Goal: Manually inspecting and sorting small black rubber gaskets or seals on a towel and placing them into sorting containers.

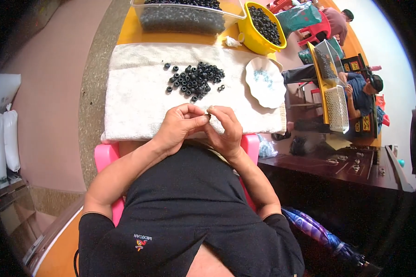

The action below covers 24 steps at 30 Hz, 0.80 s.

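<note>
White towelling is spread over the yellow tabletop (125, 32), and over its near edge a small dark ring-shaped part (208, 115) is pinched between the fingertips of both hands. The left hand (178, 127) is closed on it with thumb and forefinger, and the right hand (224, 127) is curled shut against it from the other side; so little of the part is seen that its exact form cannot be told.

Just beyond the grip, a loose heap of small black rubber rings (196, 78) is scattered on the white towel (138, 92). Further beyond and to the right of the grip, a white scalloped dish (266, 87) with pale blue bits is set. Well beyond, a clear plastic tub (185, 18) and a yellow plastic bowl (256, 39) of black rings are stood.

Since the part is held at the fingertips only, it could be let slip and lost into the lap or onto the floor, the grip being right at the towel's edge. The heap could be rolled apart if the towel were tugged.
</note>
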Each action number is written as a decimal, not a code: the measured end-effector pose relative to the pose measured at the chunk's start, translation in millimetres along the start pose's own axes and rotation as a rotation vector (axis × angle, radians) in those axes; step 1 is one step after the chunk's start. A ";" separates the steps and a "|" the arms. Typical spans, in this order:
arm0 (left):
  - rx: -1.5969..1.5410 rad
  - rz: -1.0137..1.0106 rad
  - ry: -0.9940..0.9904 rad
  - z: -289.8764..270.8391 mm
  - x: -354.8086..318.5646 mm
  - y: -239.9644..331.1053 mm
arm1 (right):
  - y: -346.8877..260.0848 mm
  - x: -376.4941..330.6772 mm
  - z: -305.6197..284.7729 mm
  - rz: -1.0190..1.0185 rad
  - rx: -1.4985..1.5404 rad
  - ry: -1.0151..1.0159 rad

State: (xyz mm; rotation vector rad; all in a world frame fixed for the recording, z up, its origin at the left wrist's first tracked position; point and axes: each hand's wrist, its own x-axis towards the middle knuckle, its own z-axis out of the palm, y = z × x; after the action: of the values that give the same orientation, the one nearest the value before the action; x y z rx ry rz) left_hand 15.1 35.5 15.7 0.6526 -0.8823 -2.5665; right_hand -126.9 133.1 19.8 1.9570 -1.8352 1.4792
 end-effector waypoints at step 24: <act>0.112 0.040 -0.008 1.5 4.2 1.1 | -2.7 29.1 -36.2 0.006 -0.006 0.013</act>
State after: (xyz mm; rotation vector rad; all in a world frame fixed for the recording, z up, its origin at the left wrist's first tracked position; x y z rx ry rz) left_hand 10.9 33.5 16.1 0.6498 -1.0378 -2.4998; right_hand -150.6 135.4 59.8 1.9360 -1.8392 1.4831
